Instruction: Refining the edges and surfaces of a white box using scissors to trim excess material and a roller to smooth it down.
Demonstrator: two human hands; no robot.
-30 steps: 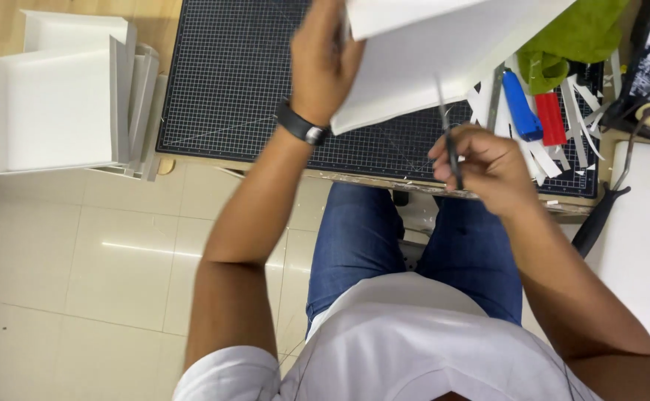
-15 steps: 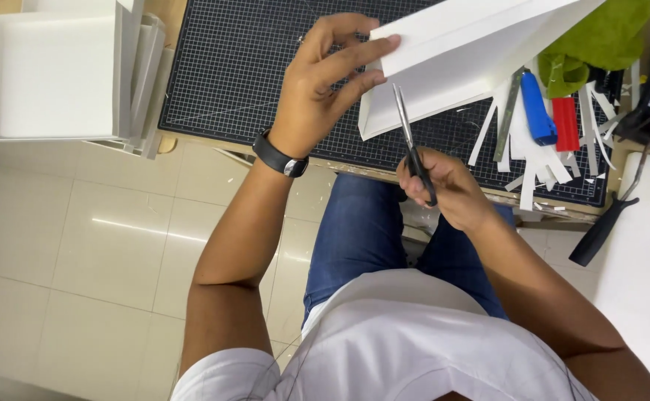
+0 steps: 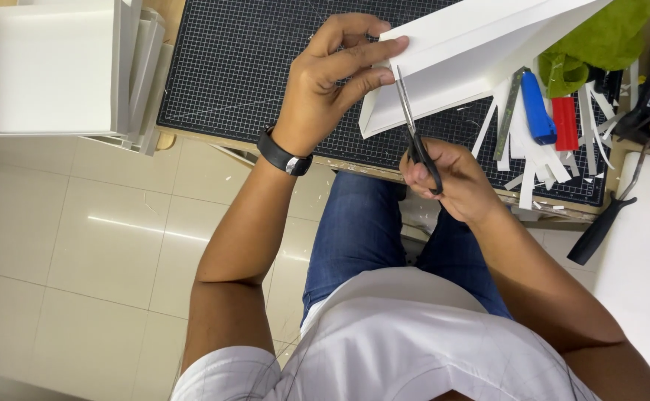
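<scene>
My left hand (image 3: 336, 70) pinches the near corner of a folded white card sheet (image 3: 473, 52), holding it up over the black gridded cutting mat (image 3: 243, 74). My right hand (image 3: 451, 178) grips black-handled scissors (image 3: 413, 126). Their blades point upward and meet the sheet's edge right beside my left fingertips. A black watch (image 3: 284, 154) sits on my left wrist.
A stack of white folded card boxes (image 3: 57, 70) lies at the far left of the table. White paper strips (image 3: 533, 148), a blue cutter (image 3: 537, 108), a red cutter (image 3: 564, 122), a metal ruler and green cloth (image 3: 600, 41) crowd the mat's right side. A black-handled tool (image 3: 600, 223) lies at right.
The view has shifted, so hands and sheet sit lower in frame. My left hand's grip went from the sheet's top to its corner, and the scissors rose to the sheet's edge.
</scene>
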